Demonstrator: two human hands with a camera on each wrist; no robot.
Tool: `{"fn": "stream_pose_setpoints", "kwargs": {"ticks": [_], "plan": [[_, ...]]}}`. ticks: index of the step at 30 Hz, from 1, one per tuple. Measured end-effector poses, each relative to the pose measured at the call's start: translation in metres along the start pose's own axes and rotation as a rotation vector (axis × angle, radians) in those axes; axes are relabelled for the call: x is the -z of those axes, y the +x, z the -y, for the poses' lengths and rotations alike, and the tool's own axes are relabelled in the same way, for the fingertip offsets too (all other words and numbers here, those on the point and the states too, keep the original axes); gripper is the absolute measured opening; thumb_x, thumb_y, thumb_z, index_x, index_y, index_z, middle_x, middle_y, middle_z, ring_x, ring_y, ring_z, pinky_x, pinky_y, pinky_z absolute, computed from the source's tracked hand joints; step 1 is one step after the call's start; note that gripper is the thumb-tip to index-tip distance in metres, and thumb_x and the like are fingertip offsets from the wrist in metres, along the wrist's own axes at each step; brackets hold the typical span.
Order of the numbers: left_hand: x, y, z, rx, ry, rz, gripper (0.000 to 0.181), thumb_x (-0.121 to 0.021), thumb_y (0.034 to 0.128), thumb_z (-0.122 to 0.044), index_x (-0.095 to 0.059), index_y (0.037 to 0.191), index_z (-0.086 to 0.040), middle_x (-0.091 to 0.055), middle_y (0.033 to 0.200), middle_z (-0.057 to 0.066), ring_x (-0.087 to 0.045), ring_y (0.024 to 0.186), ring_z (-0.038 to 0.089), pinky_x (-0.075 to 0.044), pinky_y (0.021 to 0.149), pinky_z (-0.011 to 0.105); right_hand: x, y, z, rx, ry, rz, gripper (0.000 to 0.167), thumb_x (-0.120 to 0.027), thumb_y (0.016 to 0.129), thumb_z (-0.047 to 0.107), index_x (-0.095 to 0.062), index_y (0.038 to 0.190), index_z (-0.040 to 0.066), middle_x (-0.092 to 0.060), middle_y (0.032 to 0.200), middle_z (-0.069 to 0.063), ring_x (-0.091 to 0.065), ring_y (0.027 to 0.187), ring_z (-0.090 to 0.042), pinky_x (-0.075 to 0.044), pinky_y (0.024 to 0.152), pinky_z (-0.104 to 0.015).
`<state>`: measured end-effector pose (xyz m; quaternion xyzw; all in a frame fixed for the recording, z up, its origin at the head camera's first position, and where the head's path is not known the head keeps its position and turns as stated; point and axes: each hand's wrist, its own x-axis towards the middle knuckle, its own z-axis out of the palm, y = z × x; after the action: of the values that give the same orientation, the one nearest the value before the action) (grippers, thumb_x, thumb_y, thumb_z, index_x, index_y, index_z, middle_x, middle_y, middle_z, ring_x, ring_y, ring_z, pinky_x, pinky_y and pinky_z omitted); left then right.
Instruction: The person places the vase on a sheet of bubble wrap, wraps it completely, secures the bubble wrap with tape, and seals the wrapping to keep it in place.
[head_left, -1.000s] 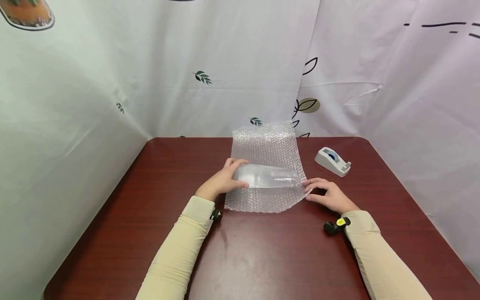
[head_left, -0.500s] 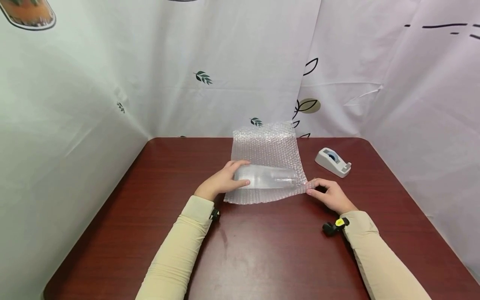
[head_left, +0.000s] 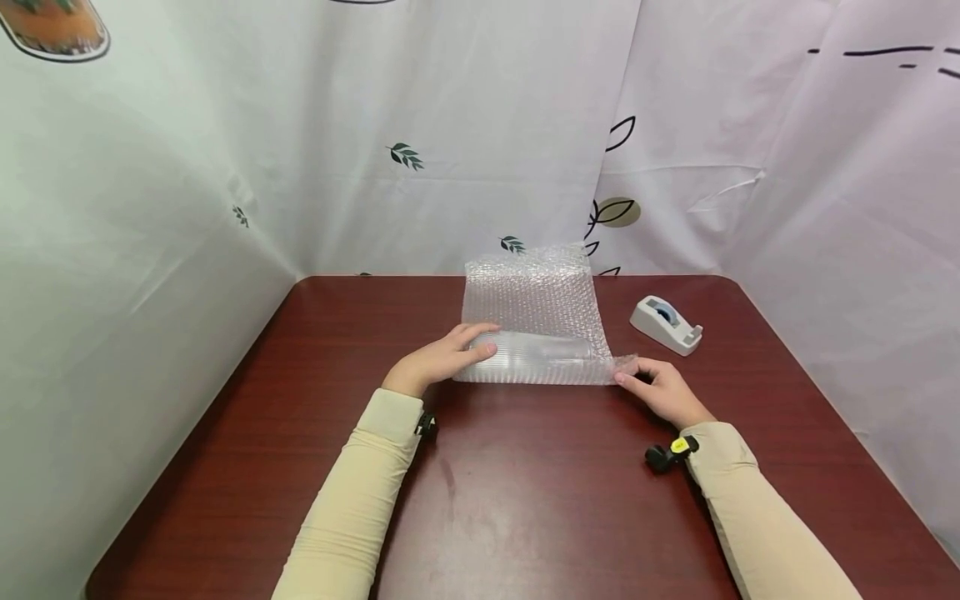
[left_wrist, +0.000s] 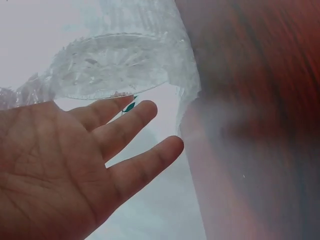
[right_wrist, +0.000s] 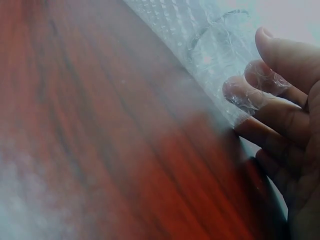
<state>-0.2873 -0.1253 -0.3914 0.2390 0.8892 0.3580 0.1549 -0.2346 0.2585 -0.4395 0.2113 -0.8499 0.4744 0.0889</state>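
Observation:
A clear ribbed glass vase (head_left: 528,347) lies on its side across a sheet of bubble wrap (head_left: 532,296). My left hand (head_left: 433,360) holds the vase's left end, thumb on the near side and fingers toward the far side. In the left wrist view, the vase's round end (left_wrist: 112,67) shows just beyond the fingers. My right hand (head_left: 663,392) pinches the near right corner of the wrap, which is folded up against the vase. The right wrist view has the film (right_wrist: 240,95) over the fingertips, thumb raised above it.
A white tape dispenser (head_left: 666,325) sits on the dark red table (head_left: 540,500), right of the wrap. The wrap's far end leans up against the white curtain (head_left: 480,108) behind the table. Curtains also stand at both sides.
The near edge of the bubble wrap has come up and away from me, from flat on the table to folded over the vase's near side. My left thumb has shifted up the vase.

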Motion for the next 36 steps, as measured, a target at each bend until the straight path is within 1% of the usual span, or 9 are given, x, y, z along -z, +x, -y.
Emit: {"fn": "stream_pose_setpoints", "kwargs": {"ticks": [3,7,11,17,24,28,30,33,36], "plan": [[0.001,0.0,0.0,0.005,-0.003,0.006,0.066,-0.055,0.0975,-0.057,-0.038,0.156,-0.032,-0.026,0.162,0.006,-0.028,0.148,0.029,-0.029,0.115,0.055,0.001,0.0,0.001,-0.025,-0.013,0.009,0.006,-0.07,0.092,0.0,-0.072,0.087,-0.002,-0.072,0.097,-0.013,-0.059,0.095,0.004,-0.046,0.085,-0.013],[0.003,0.003,0.001,-0.001,0.015,0.003,0.074,-0.068,0.0908,-0.05,-0.038,0.155,-0.032,-0.027,0.161,0.008,-0.031,0.146,0.029,-0.031,0.114,0.052,0.002,0.001,0.004,-0.043,-0.037,0.012,0.011,-0.07,0.093,0.003,-0.07,0.086,-0.004,-0.069,0.087,-0.003,-0.057,0.085,0.002,-0.045,0.077,-0.014],[0.004,0.004,0.004,-0.029,0.038,-0.001,0.078,-0.076,0.0861,-0.041,-0.04,0.155,-0.032,-0.03,0.16,0.009,-0.035,0.143,0.028,-0.033,0.113,0.05,0.003,0.0,0.006,-0.047,-0.056,0.007,0.015,-0.069,0.094,0.004,-0.067,0.083,-0.005,-0.065,0.08,-0.003,-0.053,0.077,-0.002,-0.043,0.07,-0.017],[0.006,0.004,0.007,-0.073,0.038,0.011,0.074,-0.075,0.0893,-0.028,-0.041,0.155,-0.027,-0.032,0.159,0.01,-0.034,0.145,0.029,-0.032,0.115,0.049,0.002,0.0,0.007,-0.073,-0.068,0.015,0.016,-0.068,0.095,0.005,-0.067,0.084,-0.005,-0.068,0.085,-0.011,-0.053,0.077,0.0,-0.043,0.071,-0.016],[0.004,0.006,0.011,-0.106,0.011,-0.008,0.064,-0.07,0.095,-0.022,-0.044,0.154,-0.02,-0.036,0.156,0.016,-0.034,0.145,0.032,-0.03,0.116,0.051,0.002,0.0,0.008,-0.109,-0.062,0.026,0.022,-0.067,0.097,0.008,-0.064,0.081,-0.006,-0.055,0.073,0.002,-0.047,0.07,-0.006,-0.04,0.064,-0.023],[0.004,0.008,0.012,-0.111,0.002,-0.02,0.062,-0.07,0.095,-0.021,-0.046,0.152,-0.02,-0.039,0.154,0.016,-0.036,0.143,0.032,-0.03,0.116,0.051,0.003,0.0,0.008,-0.109,-0.069,0.029,0.022,-0.067,0.097,0.009,-0.064,0.08,-0.005,-0.054,0.072,0.003,-0.046,0.069,-0.005,-0.04,0.064,-0.023],[0.003,0.009,0.013,-0.113,-0.006,-0.023,0.061,-0.07,0.0947,-0.02,-0.047,0.152,-0.02,-0.039,0.154,0.016,-0.036,0.142,0.032,-0.03,0.115,0.051,0.003,0.0,0.008,-0.107,-0.073,0.03,0.021,-0.067,0.097,0.009,-0.065,0.081,-0.004,-0.056,0.073,0.001,-0.047,0.069,-0.005,-0.04,0.065,-0.023],[0.003,0.009,0.014,-0.115,-0.023,-0.027,0.06,-0.07,0.0948,-0.019,-0.049,0.151,-0.02,-0.039,0.153,0.015,-0.037,0.141,0.031,-0.03,0.115,0.051,0.003,0.0,0.007,-0.103,-0.067,0.034,0.019,-0.067,0.097,0.009,-0.067,0.084,-0.004,-0.062,0.077,-0.009,-0.048,0.072,-0.005,-0.04,0.066,-0.021],[0.003,0.009,0.015,-0.124,-0.041,-0.032,0.058,-0.069,0.0949,-0.019,-0.05,0.15,-0.019,-0.04,0.152,0.015,-0.038,0.139,0.031,-0.031,0.114,0.051,0.002,0.0,0.005,-0.079,-0.022,0.033,0.012,-0.067,0.096,0.005,-0.068,0.091,-0.005,-0.067,0.088,-0.015,-0.053,0.078,-0.002,-0.043,0.07,-0.018]]}}
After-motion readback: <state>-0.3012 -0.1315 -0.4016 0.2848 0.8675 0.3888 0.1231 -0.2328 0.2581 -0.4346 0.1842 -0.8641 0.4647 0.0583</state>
